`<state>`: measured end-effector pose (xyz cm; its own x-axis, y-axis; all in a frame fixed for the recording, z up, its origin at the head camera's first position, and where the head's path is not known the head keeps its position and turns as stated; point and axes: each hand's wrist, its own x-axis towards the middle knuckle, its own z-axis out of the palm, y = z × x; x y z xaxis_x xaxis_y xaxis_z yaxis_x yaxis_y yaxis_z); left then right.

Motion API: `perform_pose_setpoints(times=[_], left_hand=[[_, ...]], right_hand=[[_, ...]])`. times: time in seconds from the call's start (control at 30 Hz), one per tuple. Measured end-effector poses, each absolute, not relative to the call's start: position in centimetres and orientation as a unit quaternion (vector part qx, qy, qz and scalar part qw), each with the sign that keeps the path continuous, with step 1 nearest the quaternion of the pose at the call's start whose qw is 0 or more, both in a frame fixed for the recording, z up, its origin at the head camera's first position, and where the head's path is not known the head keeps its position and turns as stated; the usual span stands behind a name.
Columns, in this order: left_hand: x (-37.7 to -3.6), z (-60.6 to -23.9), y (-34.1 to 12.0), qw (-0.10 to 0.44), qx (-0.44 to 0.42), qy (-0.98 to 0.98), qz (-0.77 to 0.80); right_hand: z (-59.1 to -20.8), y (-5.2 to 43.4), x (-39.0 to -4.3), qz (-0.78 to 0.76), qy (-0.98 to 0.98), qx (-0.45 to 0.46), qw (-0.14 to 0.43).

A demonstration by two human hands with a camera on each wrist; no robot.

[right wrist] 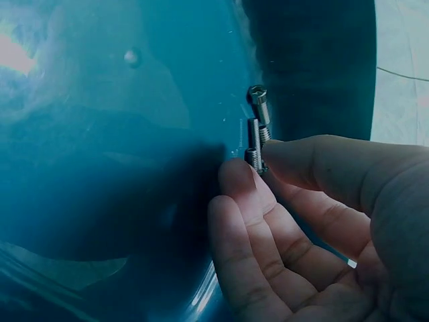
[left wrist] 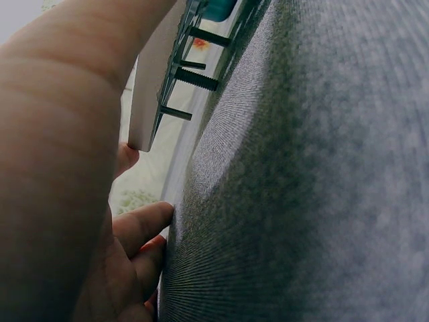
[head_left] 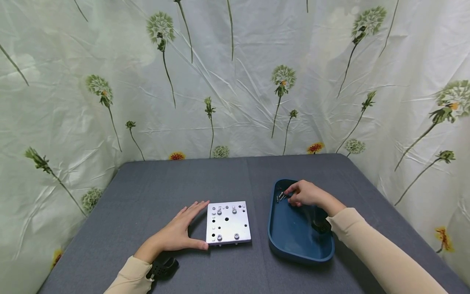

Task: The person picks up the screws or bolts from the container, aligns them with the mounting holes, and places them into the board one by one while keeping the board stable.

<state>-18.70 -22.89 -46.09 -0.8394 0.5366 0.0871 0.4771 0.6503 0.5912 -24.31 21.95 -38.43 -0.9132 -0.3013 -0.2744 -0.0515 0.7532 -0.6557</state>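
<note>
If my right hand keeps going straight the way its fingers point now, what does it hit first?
Most likely the small metal screws lying in the dark blue plastic tray. The right hand points at them, fingertips at or nearly touching one; actual contact is unclear. Beyond them comes the tray's far wall.

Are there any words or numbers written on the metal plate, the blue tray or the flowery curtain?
None can be read.
Metal plate: only holes and screws, no writing.
Blue tray: plain, no label showing.
Screws at the right hand: too small to show any marks.
Flowery curtain: flower pictures only.
Left hand rests against the plate's edge, covering no text that shows.
</note>
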Motion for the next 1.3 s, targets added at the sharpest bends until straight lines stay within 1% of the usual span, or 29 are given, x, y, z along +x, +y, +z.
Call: perform_pose_setpoints(times=[0.27, 0.93, 1.1, 1.3], left_hand=[[-18.61, -45.98, -22.88, 0.043, 0.282, 0.907, 0.312], [-18.63, -46.04, -22.89, 0.044, 0.284, 0.906, 0.311], [-18.65, -45.95, -22.91, 0.045, 0.287, 0.904, 0.313], [-18.62, -45.93, -22.90, 0.045, 0.288, 0.904, 0.314]], right_hand=[[-38.78, 22.20, -24.50, -0.347, 0.917, -0.076, 0.182], [-39.16, 22.31, -24.26, -0.337, 0.925, -0.061, 0.166], [-39.14, 22.22, -24.14, -0.350, 0.919, -0.061, 0.172], [-39.40, 22.15, -24.16, -0.384, 0.899, -0.077, 0.195]])
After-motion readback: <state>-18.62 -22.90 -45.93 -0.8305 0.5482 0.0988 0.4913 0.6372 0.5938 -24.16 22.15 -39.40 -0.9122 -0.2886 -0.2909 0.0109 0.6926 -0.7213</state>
